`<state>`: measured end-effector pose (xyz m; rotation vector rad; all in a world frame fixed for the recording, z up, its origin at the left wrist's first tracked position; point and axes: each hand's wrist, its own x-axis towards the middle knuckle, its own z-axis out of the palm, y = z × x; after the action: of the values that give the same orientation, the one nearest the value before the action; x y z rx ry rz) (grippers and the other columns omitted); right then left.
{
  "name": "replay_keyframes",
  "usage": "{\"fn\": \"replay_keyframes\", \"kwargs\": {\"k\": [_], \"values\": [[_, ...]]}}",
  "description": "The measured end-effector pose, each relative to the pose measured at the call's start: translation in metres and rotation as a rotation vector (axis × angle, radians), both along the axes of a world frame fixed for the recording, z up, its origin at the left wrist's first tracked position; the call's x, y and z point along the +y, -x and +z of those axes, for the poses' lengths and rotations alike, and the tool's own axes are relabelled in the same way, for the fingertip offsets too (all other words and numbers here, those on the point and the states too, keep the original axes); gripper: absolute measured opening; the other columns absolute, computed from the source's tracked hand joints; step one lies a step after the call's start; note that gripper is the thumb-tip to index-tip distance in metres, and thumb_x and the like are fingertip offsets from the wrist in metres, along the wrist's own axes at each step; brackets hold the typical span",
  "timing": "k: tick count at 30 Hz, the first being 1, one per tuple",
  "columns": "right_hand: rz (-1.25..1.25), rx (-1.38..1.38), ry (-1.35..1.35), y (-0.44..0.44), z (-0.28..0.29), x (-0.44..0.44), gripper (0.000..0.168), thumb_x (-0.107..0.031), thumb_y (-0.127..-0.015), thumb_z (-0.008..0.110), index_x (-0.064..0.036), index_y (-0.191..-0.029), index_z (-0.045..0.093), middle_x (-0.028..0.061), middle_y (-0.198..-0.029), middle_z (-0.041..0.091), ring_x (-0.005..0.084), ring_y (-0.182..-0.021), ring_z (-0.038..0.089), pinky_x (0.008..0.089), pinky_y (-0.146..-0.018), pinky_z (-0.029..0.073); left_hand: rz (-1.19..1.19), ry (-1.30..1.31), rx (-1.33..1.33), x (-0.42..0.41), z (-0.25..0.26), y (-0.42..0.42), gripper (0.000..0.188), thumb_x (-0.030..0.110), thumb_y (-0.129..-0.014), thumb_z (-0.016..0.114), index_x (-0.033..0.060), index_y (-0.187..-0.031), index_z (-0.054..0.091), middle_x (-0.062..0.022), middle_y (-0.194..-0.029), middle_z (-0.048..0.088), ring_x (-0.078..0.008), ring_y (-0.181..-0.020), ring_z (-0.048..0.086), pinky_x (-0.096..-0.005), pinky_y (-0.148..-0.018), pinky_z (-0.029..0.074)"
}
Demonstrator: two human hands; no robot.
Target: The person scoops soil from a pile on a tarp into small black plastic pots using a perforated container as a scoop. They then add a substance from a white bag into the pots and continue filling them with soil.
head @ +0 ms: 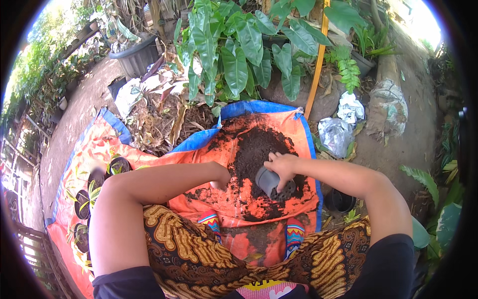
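My right hand (282, 167) grips a grey plastic plant pot (268, 182) tipped on its side over the tarp. The pot's base, with drainage holes, faces towards me and to the right; its mouth is turned away and I cannot see inside. Against the pot lies a heap of dark soil (254, 151), spread on an orange tarp (239, 209) with blue edges. To the left of the soil hangs my left hand (220, 177), fingers curled downward. The wrist hides most of its fingers, so whether it holds anything is unclear.
Several small potted seedlings (83, 203) stand on the tarp at left. A black pot (340, 200) sits just off its right edge, below a clear plastic bag (336, 137). Large-leaved plants (235, 71) and a wooden pole (317, 63) rise behind. Dry leaves (175, 123) border the tarp.
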<state>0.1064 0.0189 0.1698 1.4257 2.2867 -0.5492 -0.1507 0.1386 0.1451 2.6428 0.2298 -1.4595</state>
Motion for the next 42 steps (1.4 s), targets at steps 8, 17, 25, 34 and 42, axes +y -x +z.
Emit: {"fn": "replay_keyframes", "kwargs": {"k": [8,17,25,34,42], "values": [[-0.272,0.136,-0.155,-0.022,0.065,0.038,0.092,-0.062,-0.057,0.093,-0.004,-0.111,0.047,0.0244,-0.119,0.05,0.0419,-0.108,0.057,0.0487,-0.091,0.05,-0.038,-0.007,-0.062,-0.012,0.015,-0.011,0.055,0.053,-0.1,0.055,0.0065,-0.126,0.07,-0.0143,-0.123,0.071,-0.0353,-0.116,0.066,-0.0509,-0.096,0.053],[-0.044,-0.311,0.393,-0.033,0.014,0.004,0.113,-0.059,-0.053,0.096,0.002,-0.137,0.052,0.0227,-0.133,0.055,0.038,-0.122,0.055,0.046,-0.095,0.053,0.011,0.012,-0.01,-0.009,0.017,0.004,0.057,0.053,-0.1,0.055,0.0055,-0.125,0.072,-0.014,-0.128,0.069,-0.0352,-0.119,0.064,-0.0494,-0.099,0.052],[0.322,-0.226,-0.123,-0.021,0.023,-0.006,0.099,-0.039,-0.049,0.097,-0.013,-0.135,0.056,0.0197,-0.14,0.047,0.0368,-0.127,0.049,0.045,-0.092,0.055,-0.025,-0.007,0.019,-0.004,-0.007,0.017,0.054,0.052,-0.099,0.055,0.0109,-0.134,0.066,-0.0129,-0.129,0.069,-0.0344,-0.121,0.064,-0.0487,-0.1,0.052],[-0.032,-0.031,-0.339,-0.021,0.062,0.005,0.097,-0.036,-0.048,0.095,-0.005,-0.13,0.053,0.0245,-0.136,0.047,0.0426,-0.126,0.05,0.0495,-0.098,0.053,-0.011,0.007,0.06,-0.01,0.003,0.014,0.056,0.053,-0.102,0.053,0.011,-0.138,0.063,-0.0123,-0.132,0.067,-0.0338,-0.124,0.062,-0.0496,-0.101,0.052],[-0.009,-0.09,0.305,-0.025,-0.012,-0.046,0.089,-0.052,-0.052,0.094,-0.009,-0.12,0.056,0.022,-0.127,0.049,0.0412,-0.119,0.05,0.0516,-0.091,0.051,-0.011,0.022,0.014,-0.009,0.004,0.018,0.057,0.054,-0.101,0.053,0.0114,-0.138,0.062,-0.0122,-0.132,0.067,-0.0338,-0.123,0.063,-0.0502,-0.1,0.052]]}}
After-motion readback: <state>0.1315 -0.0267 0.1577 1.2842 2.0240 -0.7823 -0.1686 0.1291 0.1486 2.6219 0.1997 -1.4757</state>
